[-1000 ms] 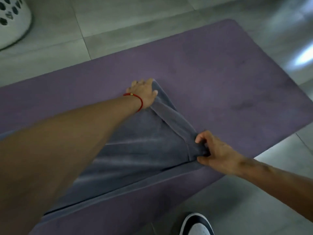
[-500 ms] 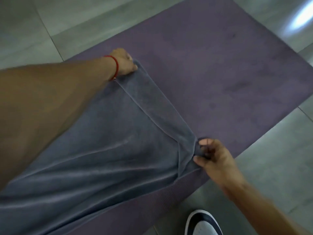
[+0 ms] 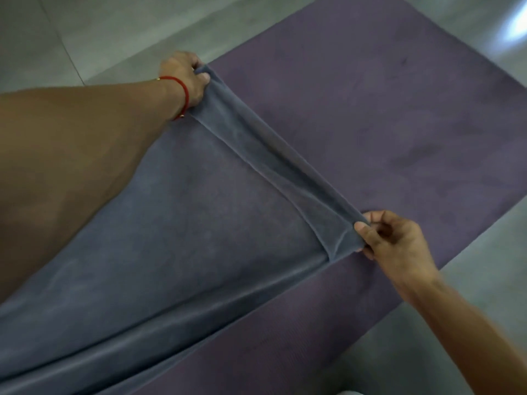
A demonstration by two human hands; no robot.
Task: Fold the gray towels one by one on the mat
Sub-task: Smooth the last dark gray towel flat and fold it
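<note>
A gray towel (image 3: pixel 182 238) lies spread over the purple mat (image 3: pixel 385 118), running from the lower left toward the middle. Its right-hand end is lifted off the mat and stretched taut between my two hands. My left hand (image 3: pixel 185 75), with a red string bracelet at the wrist, pinches the far corner near the mat's far edge. My right hand (image 3: pixel 393 246) pinches the near corner close to the mat's near edge. My left forearm covers part of the towel on the left.
Gray tiled floor (image 3: pixel 99 29) surrounds the mat at the top left and at the lower right. A bright light reflection (image 3: pixel 516 21) shows on the floor at the top right. The mat's right half is bare.
Both hands have raised the towel's end off the mat and pulled it tight. The view has moved closer, and the shoe and the white basket are out of frame.
</note>
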